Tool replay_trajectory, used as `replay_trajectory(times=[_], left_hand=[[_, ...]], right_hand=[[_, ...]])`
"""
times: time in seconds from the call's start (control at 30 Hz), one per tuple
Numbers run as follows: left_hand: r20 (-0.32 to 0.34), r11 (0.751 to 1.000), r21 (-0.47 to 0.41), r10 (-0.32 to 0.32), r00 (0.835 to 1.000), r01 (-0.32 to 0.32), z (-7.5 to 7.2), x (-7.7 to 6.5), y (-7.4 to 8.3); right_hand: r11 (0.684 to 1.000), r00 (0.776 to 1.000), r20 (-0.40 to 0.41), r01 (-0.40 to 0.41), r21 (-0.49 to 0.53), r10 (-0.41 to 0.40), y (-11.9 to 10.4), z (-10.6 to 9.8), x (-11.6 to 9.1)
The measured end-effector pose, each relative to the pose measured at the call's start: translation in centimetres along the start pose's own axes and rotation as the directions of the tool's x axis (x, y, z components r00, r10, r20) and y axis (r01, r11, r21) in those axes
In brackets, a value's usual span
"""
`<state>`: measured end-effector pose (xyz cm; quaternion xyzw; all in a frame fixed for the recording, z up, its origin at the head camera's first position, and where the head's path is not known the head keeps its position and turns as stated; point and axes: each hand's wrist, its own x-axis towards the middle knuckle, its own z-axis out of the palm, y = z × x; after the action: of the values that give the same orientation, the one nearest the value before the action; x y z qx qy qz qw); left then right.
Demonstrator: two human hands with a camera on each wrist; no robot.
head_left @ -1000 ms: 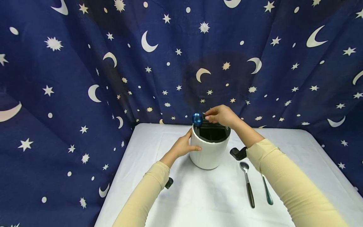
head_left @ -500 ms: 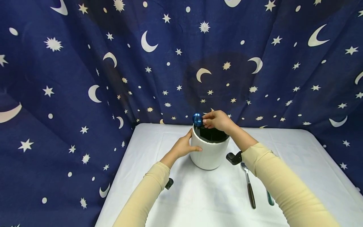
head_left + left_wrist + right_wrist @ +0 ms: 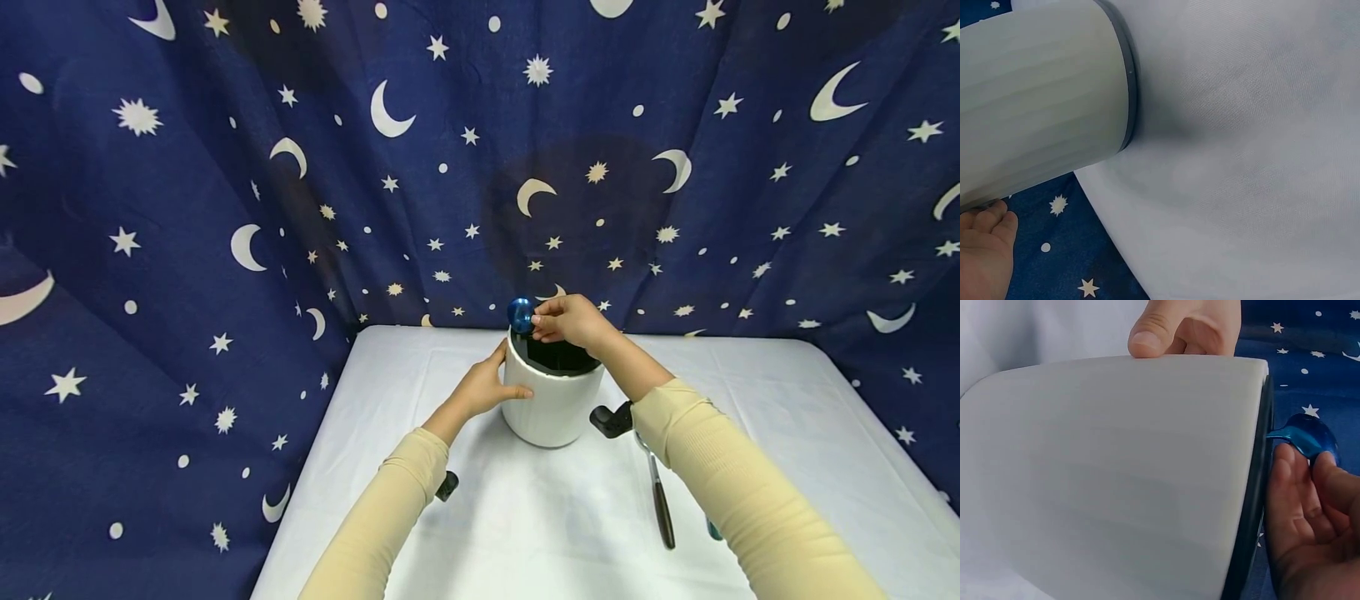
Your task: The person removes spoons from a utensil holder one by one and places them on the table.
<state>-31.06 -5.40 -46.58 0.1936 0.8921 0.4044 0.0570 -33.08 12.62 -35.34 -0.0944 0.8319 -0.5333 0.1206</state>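
A white round utensil holder [image 3: 551, 408] with a black inner rim stands on the table. My left hand [image 3: 480, 388] grips its left side, thumb across the front and fingers round the back; the right wrist view shows that thumb on the wall. Out of the holder's top sticks a shiny blue spoon [image 3: 1311, 436], bowl up, its handle hidden inside. My right hand [image 3: 572, 322] is over the opening and pinches the spoon's bowl between thumb and fingers. In the left wrist view, the fingertips of my left hand [image 3: 988, 250] touch the holder's wall.
Right of the holder lies a spoon [image 3: 662, 504] with a dark handle, its bowl mostly behind the right wrist camera. A green utensil handle [image 3: 713, 529] peeks out by the right sleeve. A blue star-patterned curtain [image 3: 450, 167] hangs behind the white-covered table [image 3: 480, 533].
My right hand has moved left and slightly down to the blue spoon's bowl and taken hold of it. The left hand stays on the holder. The sleeve now covers more of the green-handled utensil.
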Motion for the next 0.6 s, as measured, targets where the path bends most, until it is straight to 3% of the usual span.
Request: replay_trajectory(times=[0.27,0.6], left_hand=[[-0.003,1.0,-0.01,0.005,1.0,-0.005,0.1,0.1,-0.1],[-0.012,1.0,-0.004,-0.005,1.0,0.005,0.2,0.1,-0.1]], right_hand=[[0.999,1.0,-0.007,-0.012,0.035,0.012,-0.5,-0.5,0.0],[0.999,0.999,-0.022,0.032,0.025,-0.032,-3.2,-1.9,-1.0]])
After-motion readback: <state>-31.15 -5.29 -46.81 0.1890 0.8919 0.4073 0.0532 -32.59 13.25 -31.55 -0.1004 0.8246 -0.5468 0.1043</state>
